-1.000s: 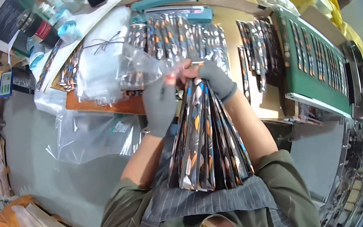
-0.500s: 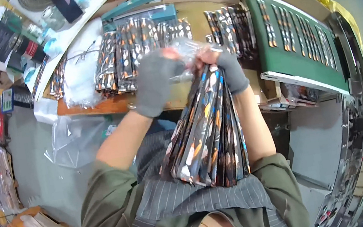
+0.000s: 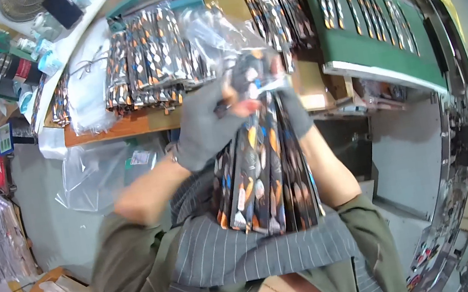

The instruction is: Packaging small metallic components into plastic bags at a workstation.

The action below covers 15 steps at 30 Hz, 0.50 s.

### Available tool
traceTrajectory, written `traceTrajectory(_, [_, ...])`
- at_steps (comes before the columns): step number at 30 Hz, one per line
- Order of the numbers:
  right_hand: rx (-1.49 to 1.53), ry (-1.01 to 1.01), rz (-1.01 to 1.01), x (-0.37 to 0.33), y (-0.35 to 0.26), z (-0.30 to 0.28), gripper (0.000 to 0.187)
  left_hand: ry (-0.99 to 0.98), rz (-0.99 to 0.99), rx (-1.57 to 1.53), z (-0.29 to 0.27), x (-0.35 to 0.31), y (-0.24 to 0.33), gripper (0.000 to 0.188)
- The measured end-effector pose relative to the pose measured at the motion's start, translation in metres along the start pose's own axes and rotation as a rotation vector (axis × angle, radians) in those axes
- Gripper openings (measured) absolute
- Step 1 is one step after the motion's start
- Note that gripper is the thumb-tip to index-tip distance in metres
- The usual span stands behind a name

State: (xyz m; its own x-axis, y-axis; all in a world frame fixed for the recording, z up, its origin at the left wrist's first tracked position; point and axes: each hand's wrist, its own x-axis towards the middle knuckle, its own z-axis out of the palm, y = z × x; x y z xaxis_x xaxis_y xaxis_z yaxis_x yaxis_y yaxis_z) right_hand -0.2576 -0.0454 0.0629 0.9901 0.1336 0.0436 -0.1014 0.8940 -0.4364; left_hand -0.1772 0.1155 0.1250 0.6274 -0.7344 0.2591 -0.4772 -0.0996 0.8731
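A fanned bundle of long, slim dark packets with orange and white spots hangs in front of my apron. Its top end sits inside the mouth of a clear plastic bag. My left hand, in a grey fingerless glove, closes at the bundle's left side by the bag's mouth; its fingertips are blurred. My right hand, gloved alike, grips the upper right side of the bundle and the bag edge, partly hidden behind them.
Piles of similar packets lie on the table beside a stack of clear bags. A teal sealer stands behind. At right, a green conveyor belt carries spaced packets. A plastic sheet hangs below the table's left edge.
The clear bag, bunched between my hands before, now stretches away over the bundle's top end. My left hand has moved down onto the bundle. The view has shifted slightly.
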Motion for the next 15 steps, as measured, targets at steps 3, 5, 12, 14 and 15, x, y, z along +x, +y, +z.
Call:
traceTrajectory(3, [-0.026,0.409,-0.182,-0.046,0.056,0.032,0.049,0.138,-0.097,-0.13,0.019,-0.051,-0.015,0.039])
traceTrajectory(5, [-0.056,0.62,-0.01,-0.037,0.046,0.055,0.046,0.184,-0.159,-0.085,0.019,-0.047,-0.031,0.039])
traceTrajectory(12, [-0.594,0.485,0.326,0.053,-0.063,0.029,0.053,0.08,-0.478,-1.469,-0.005,0.07,-0.101,0.031])
traceTrajectory(14, [-0.934,0.497,0.216,0.066,-0.079,0.043,0.057,0.105,-0.52,-1.641,-0.013,0.084,-0.097,0.037])
traceTrajectory(15, [-0.836,0.651,0.293,0.07,-0.087,0.034,0.059,0.189,-0.536,-1.748,-0.011,0.09,-0.109,0.039])
